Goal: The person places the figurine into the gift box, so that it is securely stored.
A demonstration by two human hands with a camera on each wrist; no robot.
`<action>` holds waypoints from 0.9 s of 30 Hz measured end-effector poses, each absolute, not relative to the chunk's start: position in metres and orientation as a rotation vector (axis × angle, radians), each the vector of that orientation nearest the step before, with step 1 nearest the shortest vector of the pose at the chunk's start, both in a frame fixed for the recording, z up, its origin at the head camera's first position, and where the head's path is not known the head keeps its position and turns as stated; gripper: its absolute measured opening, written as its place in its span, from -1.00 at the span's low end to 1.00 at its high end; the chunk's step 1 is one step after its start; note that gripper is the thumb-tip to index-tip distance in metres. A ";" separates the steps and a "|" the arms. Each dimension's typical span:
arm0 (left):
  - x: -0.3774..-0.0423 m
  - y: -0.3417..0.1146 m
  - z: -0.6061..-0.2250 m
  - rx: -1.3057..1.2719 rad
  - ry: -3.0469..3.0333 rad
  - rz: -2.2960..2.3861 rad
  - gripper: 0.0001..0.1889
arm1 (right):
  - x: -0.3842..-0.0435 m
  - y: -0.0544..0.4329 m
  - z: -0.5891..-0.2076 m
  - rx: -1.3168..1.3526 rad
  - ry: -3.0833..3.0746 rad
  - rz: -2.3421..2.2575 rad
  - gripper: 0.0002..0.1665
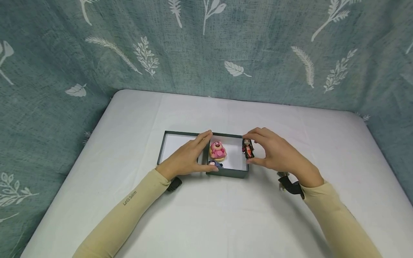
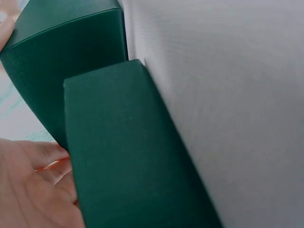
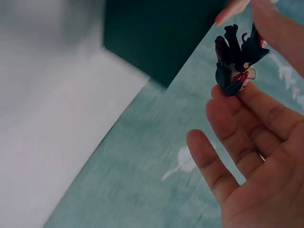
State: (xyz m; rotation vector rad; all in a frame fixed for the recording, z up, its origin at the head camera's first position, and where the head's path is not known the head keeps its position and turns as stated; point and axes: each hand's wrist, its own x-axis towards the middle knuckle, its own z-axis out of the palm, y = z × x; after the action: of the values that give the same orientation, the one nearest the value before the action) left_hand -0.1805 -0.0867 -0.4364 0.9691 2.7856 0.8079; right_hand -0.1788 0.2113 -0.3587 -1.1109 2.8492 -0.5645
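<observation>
My right hand [image 1: 280,153] pinches a small figurine [image 1: 247,148] with long dark hair and a red and black outfit, held between thumb and fingertips at the right wall of a green box. In the right wrist view the figurine [image 3: 237,64] is between the thumb and fingers, apart from the box [image 3: 147,42]. My left hand [image 1: 184,157] grips the open white-lined green box [image 1: 230,172] at its left side, fingers at the far edge and thumb at the near one. Inside that box sit a pink bear figurine [image 1: 218,151] and a blue figurine [image 1: 217,164], partly behind the thumb.
A second green box [image 1: 164,145], lined in white, stands directly left of the first, partly under my left hand. Near my right wrist is a small metallic-looking object [image 1: 283,183], mostly hidden. White cloth [image 1: 206,215] covers the table, and a patterned teal curtain [image 1: 206,53] hangs behind.
</observation>
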 end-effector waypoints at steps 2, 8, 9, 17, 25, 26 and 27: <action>-0.181 -0.087 -0.437 0.974 2.789 0.808 0.18 | -0.176 0.204 -0.358 -1.135 2.841 -0.539 -0.16; -0.181 -0.087 -0.437 0.970 2.788 0.793 0.18 | -0.179 0.191 -0.367 -1.150 2.798 -0.538 -0.15; -0.181 -0.087 -0.437 0.970 2.786 0.793 0.18 | -0.180 0.190 -0.370 -1.159 2.798 -0.533 -0.15; -0.181 -0.087 -0.437 0.964 2.792 0.796 0.17 | -0.191 0.184 -0.391 -1.205 2.810 -0.478 -0.16; -0.182 -0.088 -0.436 0.976 2.791 0.788 0.17 | -0.194 0.183 -0.396 -1.262 2.880 -0.433 -0.19; -0.182 -0.088 -0.436 0.973 2.789 0.786 0.18 | -0.194 0.182 -0.396 -1.260 2.891 -0.425 -0.20; -0.182 -0.088 -0.436 0.972 2.788 0.785 0.18 | -0.194 0.182 -0.396 -1.257 2.902 -0.416 -0.20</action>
State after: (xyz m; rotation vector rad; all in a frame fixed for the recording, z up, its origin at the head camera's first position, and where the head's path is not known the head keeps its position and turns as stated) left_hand -0.1815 -0.0879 -0.4363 0.9720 2.7882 0.7847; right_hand -0.1942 0.1820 -0.3962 -1.2572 2.9017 -0.4159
